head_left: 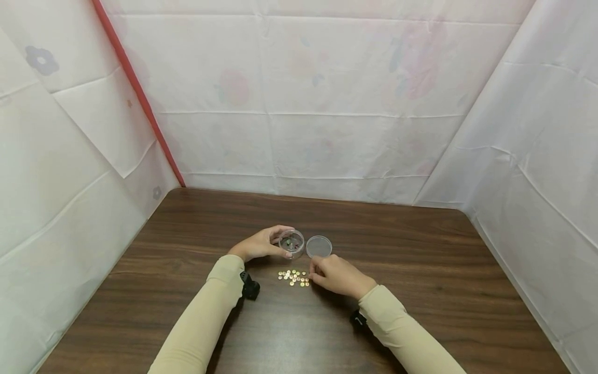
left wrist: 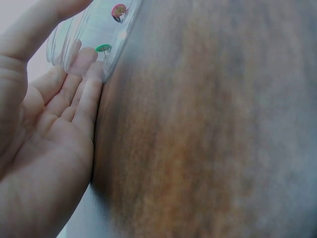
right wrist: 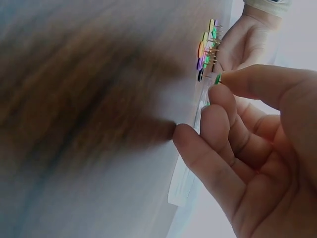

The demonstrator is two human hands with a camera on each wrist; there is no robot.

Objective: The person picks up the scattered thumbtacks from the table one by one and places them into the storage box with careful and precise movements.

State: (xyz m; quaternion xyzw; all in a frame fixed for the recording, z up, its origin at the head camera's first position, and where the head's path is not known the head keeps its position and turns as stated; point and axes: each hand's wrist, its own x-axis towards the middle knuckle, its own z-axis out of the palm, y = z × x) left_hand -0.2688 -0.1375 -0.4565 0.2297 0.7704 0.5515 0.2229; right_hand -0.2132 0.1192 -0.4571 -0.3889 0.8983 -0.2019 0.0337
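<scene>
Currently | right grip (head_left: 341,275): pinched nearly closed, green tack (right wrist: 218,79) at its tip | left grip (head_left: 258,244): curled round clear dish (head_left: 295,255)

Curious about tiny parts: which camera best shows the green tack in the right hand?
The right wrist view: close up, it shows the green tack pinched by the right hand. In the head view the tack cannot be made out; the left wrist view doesn't show it.

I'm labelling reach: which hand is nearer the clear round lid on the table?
Right. The right hand is at the near edge of the lid; the left hand is farther off to the left, gripping the clear container between it and the lid.
</scene>
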